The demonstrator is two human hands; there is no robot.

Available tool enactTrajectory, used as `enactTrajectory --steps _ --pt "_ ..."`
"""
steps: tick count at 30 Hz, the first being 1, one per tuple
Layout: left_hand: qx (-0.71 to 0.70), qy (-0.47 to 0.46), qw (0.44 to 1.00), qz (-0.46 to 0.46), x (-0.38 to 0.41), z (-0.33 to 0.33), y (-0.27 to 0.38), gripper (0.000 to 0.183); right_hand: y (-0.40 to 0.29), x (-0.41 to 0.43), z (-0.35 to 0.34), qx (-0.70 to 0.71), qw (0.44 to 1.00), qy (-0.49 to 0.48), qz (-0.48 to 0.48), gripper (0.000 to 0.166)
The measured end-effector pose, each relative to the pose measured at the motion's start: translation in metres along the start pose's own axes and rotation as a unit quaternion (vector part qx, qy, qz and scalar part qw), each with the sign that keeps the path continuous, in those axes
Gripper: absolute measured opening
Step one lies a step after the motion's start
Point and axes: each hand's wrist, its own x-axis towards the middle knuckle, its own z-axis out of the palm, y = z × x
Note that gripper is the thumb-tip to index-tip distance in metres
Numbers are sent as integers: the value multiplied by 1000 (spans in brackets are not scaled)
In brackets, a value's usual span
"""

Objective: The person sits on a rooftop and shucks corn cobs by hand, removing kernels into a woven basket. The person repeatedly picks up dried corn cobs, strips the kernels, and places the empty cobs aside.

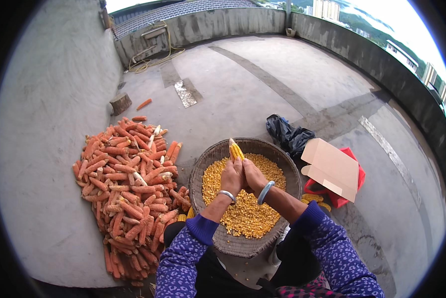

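Note:
An ear of yellow corn point(236, 149) points up and away from me, held in both hands over a round woven basket point(223, 244). My left hand point(231, 176) closes on its lower part from the left. My right hand point(253, 175) presses against it from the right, thumbs close together. The ear's lower end is hidden by the hands. Loose yellow kernels point(250, 219) cover much of the basket's inside. To the left, a large heap of bare reddish corn cobs point(133, 186) lies on the floor. More yellow ears point(312, 198) lie right of the basket, partly covered.
A black plastic bag point(288, 134) lies beyond the basket's right rim. Beside it, a cardboard piece point(331, 167) rests on a red bag point(360, 174). A wood block point(121, 103) and a single cob point(144, 104) are beyond the heap, near the wall point(55, 111).

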Motion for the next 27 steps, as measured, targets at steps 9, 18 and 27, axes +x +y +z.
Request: enactTrajectory --steps 9,18,27 --pt "44 20 998 44 0 2 -11 43 8 5 1 11 1000 5 -26 34" --pt "-221 -44 973 -42 13 -16 8 58 -11 -4 5 45 997 -54 -41 31" --pt "-11 -5 1000 -5 14 -8 -7 55 -6 -9 2 61 994 -61 60 26"
